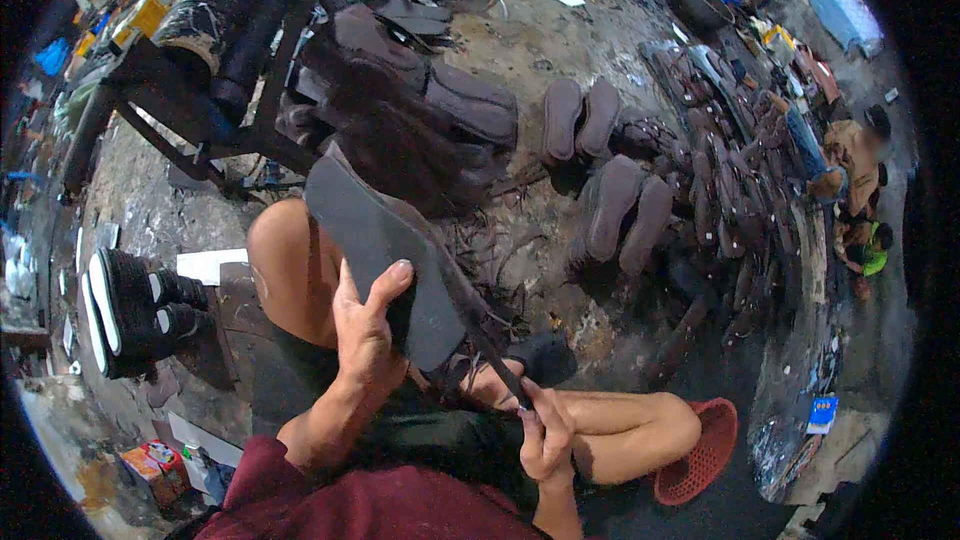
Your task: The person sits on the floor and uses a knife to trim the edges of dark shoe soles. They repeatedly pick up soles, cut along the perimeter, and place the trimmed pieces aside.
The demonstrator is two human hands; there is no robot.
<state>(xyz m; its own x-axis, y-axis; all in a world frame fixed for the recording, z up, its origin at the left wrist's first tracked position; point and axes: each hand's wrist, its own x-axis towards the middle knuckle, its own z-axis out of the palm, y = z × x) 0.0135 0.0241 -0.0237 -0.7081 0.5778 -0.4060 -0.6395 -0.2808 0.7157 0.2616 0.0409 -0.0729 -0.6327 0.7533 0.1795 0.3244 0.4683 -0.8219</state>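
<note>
Head view shows your left hand [365, 325] wrapped around a dark grey sole [385, 250], thumb pressed on its face, holding it tilted above your knees. Your right hand [545, 430] pinches a thin dark strap [480, 325] running along the sole's edge. A red basket [705, 455] sits on the floor just beside your right leg

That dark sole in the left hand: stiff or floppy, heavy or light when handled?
Probably fairly stiff: the dark sole stands up flat and unbent though the left hand grips only its lower edge. Likely light, since thumb and fingers alone carry it. The matte face suggests little slip. The right hand pinches a thin strip beside it.
</note>
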